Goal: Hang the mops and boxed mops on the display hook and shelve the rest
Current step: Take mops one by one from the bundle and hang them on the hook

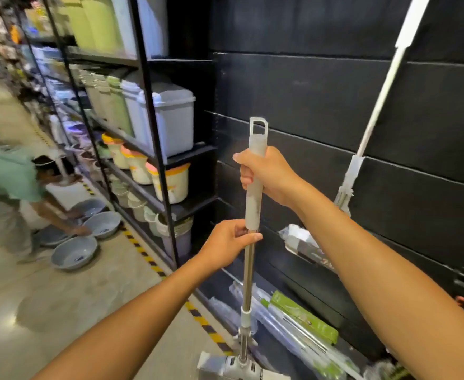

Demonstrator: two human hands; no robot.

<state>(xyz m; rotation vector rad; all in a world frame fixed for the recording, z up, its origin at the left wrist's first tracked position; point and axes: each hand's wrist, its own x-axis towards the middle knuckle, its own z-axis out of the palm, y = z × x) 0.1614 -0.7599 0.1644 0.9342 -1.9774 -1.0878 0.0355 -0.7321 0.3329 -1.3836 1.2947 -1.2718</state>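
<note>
Black panel wall (321, 86), pale concrete floor (60, 311), mop (253, 205) upright.

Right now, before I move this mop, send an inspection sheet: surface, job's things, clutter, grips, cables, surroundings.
Surface: black slatted display wall; no display hook clearly visible.
Job's things: held mop upright, hang loop on top, head near the floor; second mop tilted along the wall, top out of frame.
Clutter: green boxed mop and clear-wrapped packs lie low against the wall.
Grips: right grip holds the white handle sleeve; left grip holds the metal pole just below.
Cables: nothing seen.
Surroundings: shelf rack of bins and buckets, left; a person bends over grey basins on the floor.
</note>
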